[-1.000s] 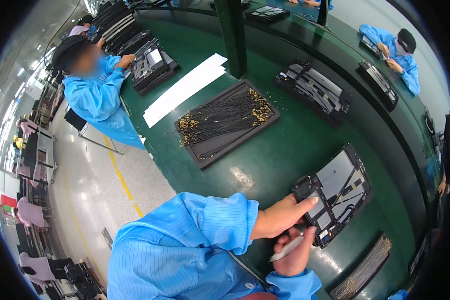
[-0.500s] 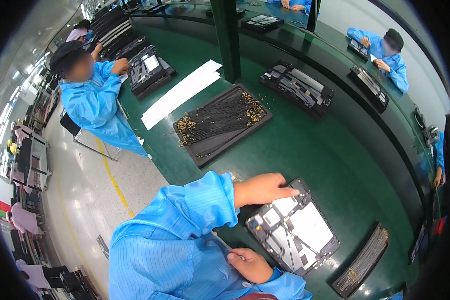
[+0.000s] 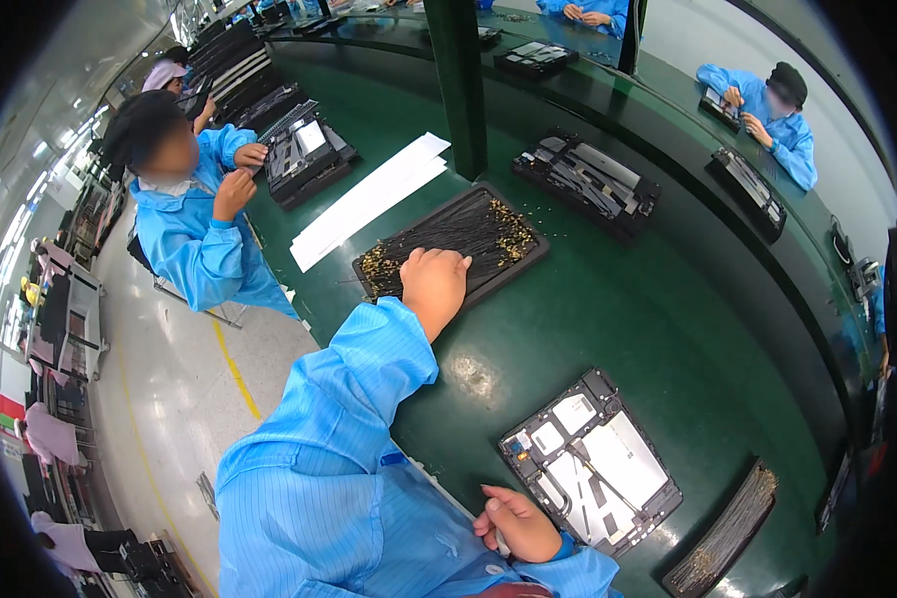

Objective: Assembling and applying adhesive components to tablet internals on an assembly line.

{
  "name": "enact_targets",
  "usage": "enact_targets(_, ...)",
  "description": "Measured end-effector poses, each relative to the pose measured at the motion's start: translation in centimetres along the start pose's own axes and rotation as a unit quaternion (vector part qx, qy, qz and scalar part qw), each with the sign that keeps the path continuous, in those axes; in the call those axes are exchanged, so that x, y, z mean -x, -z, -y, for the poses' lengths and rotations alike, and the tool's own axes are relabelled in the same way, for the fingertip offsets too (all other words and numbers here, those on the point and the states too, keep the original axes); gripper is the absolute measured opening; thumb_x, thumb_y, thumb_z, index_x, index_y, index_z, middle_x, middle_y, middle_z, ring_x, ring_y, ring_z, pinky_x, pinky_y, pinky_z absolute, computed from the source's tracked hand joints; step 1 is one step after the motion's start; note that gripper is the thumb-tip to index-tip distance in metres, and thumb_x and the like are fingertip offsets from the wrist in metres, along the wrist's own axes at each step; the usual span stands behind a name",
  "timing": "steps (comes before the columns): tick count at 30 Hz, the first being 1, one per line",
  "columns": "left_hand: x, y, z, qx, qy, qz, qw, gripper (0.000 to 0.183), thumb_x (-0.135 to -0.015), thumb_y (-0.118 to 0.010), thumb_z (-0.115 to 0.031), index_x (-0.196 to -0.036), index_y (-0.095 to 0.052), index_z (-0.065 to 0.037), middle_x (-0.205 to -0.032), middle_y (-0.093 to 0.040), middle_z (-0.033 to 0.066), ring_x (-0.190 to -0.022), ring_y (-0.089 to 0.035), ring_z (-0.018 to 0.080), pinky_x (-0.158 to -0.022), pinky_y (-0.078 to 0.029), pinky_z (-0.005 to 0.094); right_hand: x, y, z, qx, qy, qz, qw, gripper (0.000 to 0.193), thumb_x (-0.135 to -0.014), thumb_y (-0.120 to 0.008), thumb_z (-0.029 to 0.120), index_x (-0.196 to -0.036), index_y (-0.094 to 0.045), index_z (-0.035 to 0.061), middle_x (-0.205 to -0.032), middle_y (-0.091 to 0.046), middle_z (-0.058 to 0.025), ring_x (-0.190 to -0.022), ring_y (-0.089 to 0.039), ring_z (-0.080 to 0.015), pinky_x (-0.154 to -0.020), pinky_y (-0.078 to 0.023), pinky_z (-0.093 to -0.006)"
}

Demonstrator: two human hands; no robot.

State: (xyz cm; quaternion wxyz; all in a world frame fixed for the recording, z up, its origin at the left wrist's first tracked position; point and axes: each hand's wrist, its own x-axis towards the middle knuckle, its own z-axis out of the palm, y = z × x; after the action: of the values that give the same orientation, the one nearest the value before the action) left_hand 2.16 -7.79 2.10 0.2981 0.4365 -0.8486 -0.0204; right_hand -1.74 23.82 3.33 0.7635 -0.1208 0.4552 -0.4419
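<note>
My left hand [image 3: 435, 286] is over the near side of a dark tray [image 3: 468, 297] of thin black cables [image 3: 448, 234] with gold-coloured ends. Its fingers are curled down, and the tips are hidden. By the near table edge, my right hand [image 3: 520, 525] is closed, thumb against the curled fingers; a small pale bit shows there, too little to name. Just beyond it, a flat tablet-like device [image 3: 623, 453] lies on the green table with its inner parts bare: silvery-white plates, a black frame and dark strips. Neither hand touches the device.
White paper sheets [image 3: 369, 204] lie beyond the cable tray. A narrow tray of cables [image 3: 725, 528] lies at the right. A box of flat parts [image 3: 588, 184] sits near a dark post [image 3: 458, 90]. At the left, a co-worker in blue [image 3: 194, 219] handles something beside another box [image 3: 307, 159].
My left hand has left the device's top edge and moved up and left to the cable tray. The right hand stays low by the device, slightly shifted. The view has tilted a little.
</note>
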Motion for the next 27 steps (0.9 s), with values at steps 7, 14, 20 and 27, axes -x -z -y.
enact_targets(7, -0.8, 4.0, -2.1, 0.080, -0.085, -0.005, 0.993, 0.016, -0.074, -0.051, -0.016, -0.069, -0.057, -0.002, -0.069, -0.056, 0.0118, -0.070, -0.052, 0.0284, -0.067, -0.039, 0.0365, 0.3, 0.8, 0.5, -0.011, 0.039, -0.047, 0.998, 0.035, -0.084, -0.042, 0.021, -0.112, -0.037, 0.0000, -0.070, -0.053, -0.0081, -0.053, -0.046, -0.0110, -0.049, -0.039, -0.0217)
enact_targets(14, 2.9, 8.9, -6.9, 0.148, -0.359, -0.023, 0.921, 0.012, -0.068, -0.058, -0.010, -0.075, -0.054, -0.003, -0.069, -0.054, 0.0083, -0.064, -0.053, 0.0223, -0.057, -0.043, 0.0305, 2.2, -0.5, 1.6, -0.055, 0.115, -0.126, 0.984, 0.037, -0.083, -0.044, 0.020, -0.112, -0.036, -0.0015, -0.074, -0.054, -0.0118, -0.055, -0.048, -0.0138, -0.049, -0.041, -0.0245)
enact_targets(20, 7.7, 11.6, -7.6, 0.229, -0.471, 0.106, 0.845, 0.018, -0.065, -0.057, -0.014, -0.080, -0.052, -0.005, -0.075, -0.051, 0.0038, -0.064, -0.051, 0.0172, -0.052, -0.039, 0.0272, 3.0, -1.7, 2.9, 0.095, 0.359, -0.367, 0.853, 0.043, -0.081, -0.047, 0.015, -0.116, -0.032, -0.0043, -0.095, -0.053, -0.0125, -0.078, -0.051, -0.0151, -0.066, -0.043, -0.0254)
enact_targets(27, 10.3, 10.8, -5.9, 0.208, -0.492, 0.156, 0.831, 0.020, -0.061, -0.061, -0.014, -0.079, -0.053, -0.007, -0.075, -0.050, 0.0048, -0.066, -0.051, 0.0183, -0.052, -0.041, 0.0274, 3.4, -0.5, 0.0, 0.067, 0.229, -0.250, 0.938, 0.035, -0.081, -0.049, 0.024, -0.107, -0.046, 0.0012, -0.089, -0.055, -0.0061, -0.081, -0.050, -0.0113, -0.072, -0.040, -0.0232)
